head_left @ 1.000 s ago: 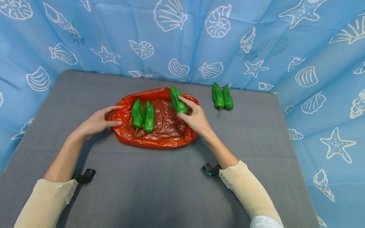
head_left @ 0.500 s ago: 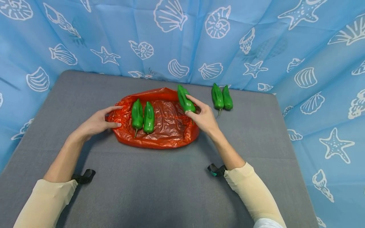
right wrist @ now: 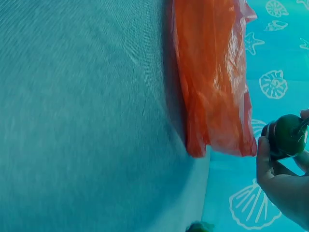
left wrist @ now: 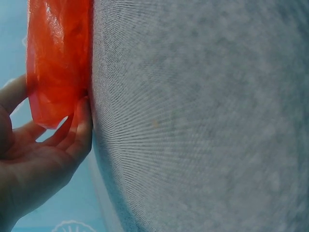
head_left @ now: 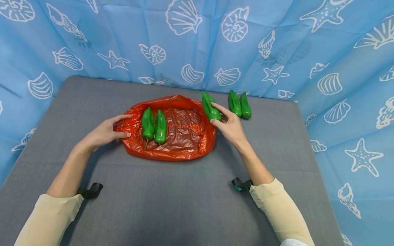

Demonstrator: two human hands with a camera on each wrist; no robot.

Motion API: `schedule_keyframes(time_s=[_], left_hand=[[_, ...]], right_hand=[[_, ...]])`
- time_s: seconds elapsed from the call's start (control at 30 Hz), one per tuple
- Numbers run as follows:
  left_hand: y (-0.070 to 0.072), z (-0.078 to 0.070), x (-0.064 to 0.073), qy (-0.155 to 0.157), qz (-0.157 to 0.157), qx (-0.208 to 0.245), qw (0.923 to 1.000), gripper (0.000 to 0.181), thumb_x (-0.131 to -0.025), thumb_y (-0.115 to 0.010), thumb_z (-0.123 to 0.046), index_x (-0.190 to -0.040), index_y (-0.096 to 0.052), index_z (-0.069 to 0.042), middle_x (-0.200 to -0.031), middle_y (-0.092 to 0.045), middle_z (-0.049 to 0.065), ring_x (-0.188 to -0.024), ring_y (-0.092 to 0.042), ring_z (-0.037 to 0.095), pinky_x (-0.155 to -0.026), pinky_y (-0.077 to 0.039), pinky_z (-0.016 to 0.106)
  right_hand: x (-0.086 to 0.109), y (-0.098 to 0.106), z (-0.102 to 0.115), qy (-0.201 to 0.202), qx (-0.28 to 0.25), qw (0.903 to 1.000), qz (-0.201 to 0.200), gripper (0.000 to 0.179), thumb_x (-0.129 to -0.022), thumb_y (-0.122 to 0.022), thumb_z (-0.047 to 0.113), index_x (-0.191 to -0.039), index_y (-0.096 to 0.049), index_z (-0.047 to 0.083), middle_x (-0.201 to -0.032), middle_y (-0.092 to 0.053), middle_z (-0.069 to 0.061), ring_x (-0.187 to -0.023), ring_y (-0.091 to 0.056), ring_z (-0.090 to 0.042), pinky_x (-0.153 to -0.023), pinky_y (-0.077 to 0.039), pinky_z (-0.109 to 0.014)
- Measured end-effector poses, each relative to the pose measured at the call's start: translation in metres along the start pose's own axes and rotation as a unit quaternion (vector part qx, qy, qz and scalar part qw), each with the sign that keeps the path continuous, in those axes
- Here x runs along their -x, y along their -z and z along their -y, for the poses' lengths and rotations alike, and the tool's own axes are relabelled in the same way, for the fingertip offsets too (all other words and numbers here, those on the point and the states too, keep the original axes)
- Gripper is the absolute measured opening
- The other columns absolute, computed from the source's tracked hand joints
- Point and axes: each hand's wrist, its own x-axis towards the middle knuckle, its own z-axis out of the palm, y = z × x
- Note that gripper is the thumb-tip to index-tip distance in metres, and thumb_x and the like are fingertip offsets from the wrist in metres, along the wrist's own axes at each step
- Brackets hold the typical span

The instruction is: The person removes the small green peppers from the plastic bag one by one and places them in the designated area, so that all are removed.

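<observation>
A red plastic bag [head_left: 184,155] lies spread with its mouth upward, its rim rolled into a low wall. Two green peppers, a left one [head_left: 148,123] and a right one [head_left: 160,127], are inside on its left half. At the bag's left end my left hand [head_left: 106,131] holds the rim, thumb and forefinger over the edge. Its other fingers show outside the bag in the left wrist view. Above the bag's right edge, my right hand [head_left: 229,126] grips another green pepper [head_left: 210,107] between thumb and fingers. The right wrist view shows this pepper [right wrist: 289,135] end-on, apart from the bag.
Two more green peppers, one [head_left: 235,103] partly behind my right hand and one [head_left: 245,106] beside it, lie at the back right. The grey table [head_left: 160,201] meets a blue shell-print curtain [head_left: 209,41] at its back edge.
My right hand has moved rightward with the pepper, from over the inside of the bag to its right edge. The left hand and the other peppers have stayed put.
</observation>
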Motion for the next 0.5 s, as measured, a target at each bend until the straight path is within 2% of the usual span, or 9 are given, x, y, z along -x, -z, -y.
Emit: schedule_keyframes(time_s=[0.33,0.5], left_hand=[[0.0,-0.002,0.0,0.001,0.001,0.003,1.0,0.077,-0.097,-0.067,-0.027,-0.159,-0.024,-0.014,-0.156,-0.026,0.026,-0.116,-0.045,0.034,-0.087,-0.038,0.043],[0.001,-0.002,0.001,0.003,0.001,-0.002,1.0,0.077,-0.097,-0.067,-0.029,-0.159,-0.024,-0.014,-0.155,-0.027,0.026,-0.109,-0.048,0.031,-0.084,-0.039,0.041]], right_hand=[[0.003,0.017,-0.004,0.0,0.01,0.9997,-0.023,0.057,-0.089,-0.066,0.006,-0.143,-0.056,0.021,-0.131,-0.059,-0.015,-0.106,-0.062,-0.023,-0.083,-0.049,-0.025],[0.004,0.024,-0.007,-0.003,0.018,0.9993,-0.033,0.056,-0.089,-0.067,0.005,-0.142,-0.057,0.02,-0.131,-0.059,-0.015,-0.105,-0.061,-0.025,-0.083,-0.048,-0.023]])
